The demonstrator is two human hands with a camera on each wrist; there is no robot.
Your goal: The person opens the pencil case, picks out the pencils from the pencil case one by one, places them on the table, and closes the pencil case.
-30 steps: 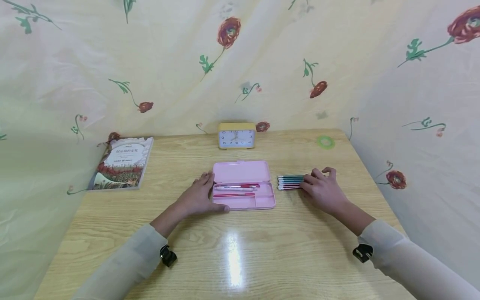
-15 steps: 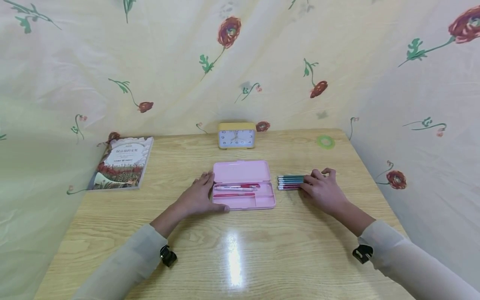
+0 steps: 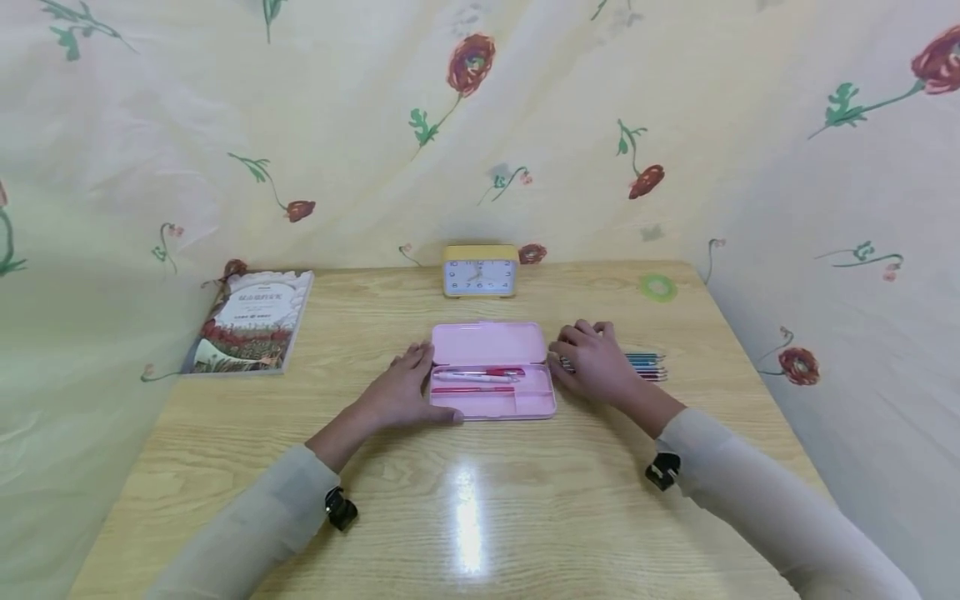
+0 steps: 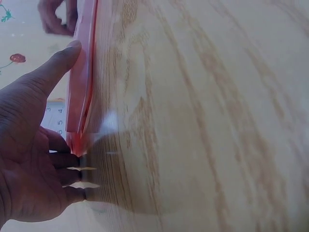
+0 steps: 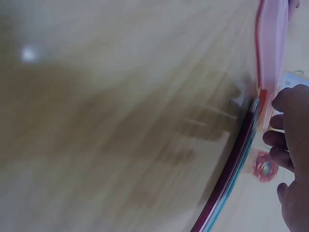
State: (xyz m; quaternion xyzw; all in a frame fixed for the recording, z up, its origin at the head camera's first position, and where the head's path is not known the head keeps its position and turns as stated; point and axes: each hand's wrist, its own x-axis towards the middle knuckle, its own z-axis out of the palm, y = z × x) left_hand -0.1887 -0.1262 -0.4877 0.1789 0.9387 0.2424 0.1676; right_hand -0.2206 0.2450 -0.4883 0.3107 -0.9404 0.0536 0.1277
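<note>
A pink pencil case [image 3: 491,342] lies with its lid raised back, holding a red-and-white pen [image 3: 480,375] and a thin red stick-like item [image 3: 472,390]. At its left end rests my left hand [image 3: 401,392], thumb along the front edge and the other fingers by the side. Several teal and dark red pencils [image 3: 647,367] lie side by side to the right of the case. My right hand [image 3: 592,360] is over their left ends, fingers loosely bent. In the right wrist view the pencils [image 5: 227,179] lie on the table, tips right by the thumb.
A yellow alarm clock [image 3: 480,271] stands behind the case. A book [image 3: 251,325] lies at the back left. A green ring [image 3: 658,287], perhaps a tape roll, lies at the back right. Flowered cloth [image 3: 360,125] hangs around the wooden table [image 3: 547,508].
My right hand has moved left along the pencils to their ends beside the case, uncovering their right ends. My left hand stays at the case. The head view has shifted slightly.
</note>
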